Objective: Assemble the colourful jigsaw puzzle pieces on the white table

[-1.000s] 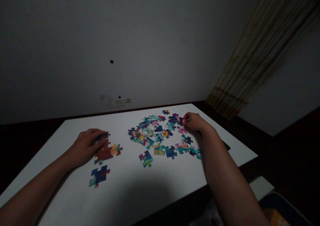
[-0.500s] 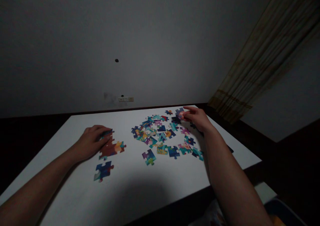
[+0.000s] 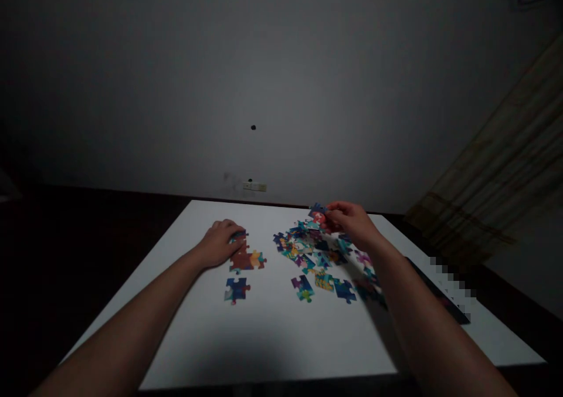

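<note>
My left hand [image 3: 220,241] lies on the table, its fingers flat and touching the left edge of a joined group of brown and orange puzzle pieces [image 3: 246,261]. Part of that group is hidden under the fingers. Below it sits a dark blue puzzle piece [image 3: 237,289], apart from the group. My right hand [image 3: 349,224] pinches a puzzle piece [image 3: 316,210] with a purple-blue and pink-red print, raised above the table. Under and beside it spreads a pile of loose, overlapping puzzle pieces [image 3: 323,259], partly covered by my right arm's shadow.
A purple and green puzzle piece [image 3: 302,289] lies at the near left of the pile. At the right of the white table [image 3: 264,344] is a dark flat object [image 3: 440,294]. A wall with a socket strip [image 3: 255,186] stands behind, and a curtain [image 3: 492,168] hangs at right.
My right hand has lifted the purple-blue piece off the far side of the pile and carried it left. My left hand stays at the joined pieces. The view has turned left.
</note>
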`<action>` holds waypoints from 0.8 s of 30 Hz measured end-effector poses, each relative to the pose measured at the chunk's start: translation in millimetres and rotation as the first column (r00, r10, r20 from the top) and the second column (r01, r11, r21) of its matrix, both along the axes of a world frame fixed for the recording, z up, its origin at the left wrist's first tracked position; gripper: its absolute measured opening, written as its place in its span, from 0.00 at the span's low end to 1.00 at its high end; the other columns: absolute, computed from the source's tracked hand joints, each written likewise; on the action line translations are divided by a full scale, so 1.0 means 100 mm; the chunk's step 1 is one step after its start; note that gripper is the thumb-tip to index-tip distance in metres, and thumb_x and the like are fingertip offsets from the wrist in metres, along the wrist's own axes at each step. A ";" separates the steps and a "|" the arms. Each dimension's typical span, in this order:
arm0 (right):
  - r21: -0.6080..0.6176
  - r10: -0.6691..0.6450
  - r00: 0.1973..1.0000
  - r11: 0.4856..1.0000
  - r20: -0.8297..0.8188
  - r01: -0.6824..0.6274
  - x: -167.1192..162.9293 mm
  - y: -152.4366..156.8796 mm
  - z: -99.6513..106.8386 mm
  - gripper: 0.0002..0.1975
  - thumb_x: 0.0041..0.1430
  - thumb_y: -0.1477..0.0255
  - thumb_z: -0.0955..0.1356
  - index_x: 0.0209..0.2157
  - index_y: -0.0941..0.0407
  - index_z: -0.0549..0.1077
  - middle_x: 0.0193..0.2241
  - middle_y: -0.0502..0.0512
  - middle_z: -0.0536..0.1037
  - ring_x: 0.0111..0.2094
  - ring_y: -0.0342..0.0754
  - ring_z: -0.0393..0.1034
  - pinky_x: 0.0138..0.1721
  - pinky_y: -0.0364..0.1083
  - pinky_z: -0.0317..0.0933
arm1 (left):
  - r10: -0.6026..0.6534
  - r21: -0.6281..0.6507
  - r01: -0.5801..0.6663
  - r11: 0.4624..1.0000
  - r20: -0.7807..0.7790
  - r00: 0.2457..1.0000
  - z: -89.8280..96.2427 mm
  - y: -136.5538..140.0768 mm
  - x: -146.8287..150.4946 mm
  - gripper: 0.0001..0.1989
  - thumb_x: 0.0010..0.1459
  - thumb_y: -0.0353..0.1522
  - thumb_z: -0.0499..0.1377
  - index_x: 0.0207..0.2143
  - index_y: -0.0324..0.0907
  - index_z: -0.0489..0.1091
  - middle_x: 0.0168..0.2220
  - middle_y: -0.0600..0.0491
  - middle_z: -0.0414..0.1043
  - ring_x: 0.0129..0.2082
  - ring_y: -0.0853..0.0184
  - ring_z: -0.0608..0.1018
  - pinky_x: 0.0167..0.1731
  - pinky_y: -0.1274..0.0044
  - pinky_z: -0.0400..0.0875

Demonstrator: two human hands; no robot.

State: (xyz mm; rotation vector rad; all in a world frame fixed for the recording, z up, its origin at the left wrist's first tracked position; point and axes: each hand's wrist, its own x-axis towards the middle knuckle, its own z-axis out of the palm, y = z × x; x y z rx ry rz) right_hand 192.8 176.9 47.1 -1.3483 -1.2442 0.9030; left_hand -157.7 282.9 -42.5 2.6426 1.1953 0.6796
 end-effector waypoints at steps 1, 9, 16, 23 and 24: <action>0.003 0.016 1.000 1.000 0.016 -0.016 -0.11 0.02 0.03 0.11 0.50 0.66 0.70 0.34 0.56 0.70 0.25 0.54 0.77 0.25 0.47 0.73 0.27 0.44 0.68 | 0.008 -0.001 -0.008 1.000 0.007 1.000 0.00 -0.01 -0.01 0.19 0.58 0.44 0.54 0.48 0.47 0.72 0.47 0.47 0.68 0.47 0.57 0.68 0.48 0.67 0.62; 0.071 0.087 0.963 0.991 0.255 -0.109 -0.89 0.31 -0.24 0.08 0.52 0.67 0.66 0.32 0.56 0.71 0.22 0.50 0.74 0.24 0.46 0.72 0.24 0.41 0.62 | 0.002 -0.004 -0.001 1.000 0.033 0.999 -0.01 -0.05 -0.04 0.17 0.58 0.42 0.55 0.48 0.47 0.72 0.47 0.48 0.69 0.46 0.59 0.69 0.48 0.68 0.62; 0.040 0.102 0.908 0.991 0.406 -0.129 -1.19 0.43 -0.77 0.08 0.54 0.67 0.65 0.33 0.56 0.71 0.24 0.51 0.76 0.23 0.45 0.71 0.24 0.41 0.59 | 0.011 -0.031 -0.007 0.999 0.132 0.991 -0.01 -0.01 -0.01 0.15 0.58 0.29 0.52 0.44 0.46 0.74 0.44 0.50 0.72 0.46 0.61 0.70 0.50 0.69 0.62; 0.148 0.117 0.893 0.969 0.435 -0.199 -1.25 0.37 -0.82 0.14 0.57 0.66 0.64 0.41 0.56 0.75 0.30 0.53 0.78 0.30 0.47 0.71 0.33 0.44 0.63 | -0.087 -0.096 0.132 0.987 0.372 0.924 0.18 -0.16 0.07 0.13 0.59 0.32 0.53 0.43 0.44 0.74 0.43 0.50 0.74 0.46 0.63 0.72 0.50 0.70 0.63; 0.150 0.127 0.895 0.966 0.427 -0.209 -1.27 0.37 -0.82 0.14 0.57 0.66 0.64 0.42 0.56 0.75 0.30 0.53 0.78 0.31 0.47 0.71 0.33 0.45 0.64 | -0.096 -0.136 0.163 0.977 0.402 0.911 0.20 -0.20 0.09 0.13 0.59 0.32 0.54 0.43 0.43 0.74 0.42 0.50 0.74 0.45 0.63 0.72 0.49 0.70 0.64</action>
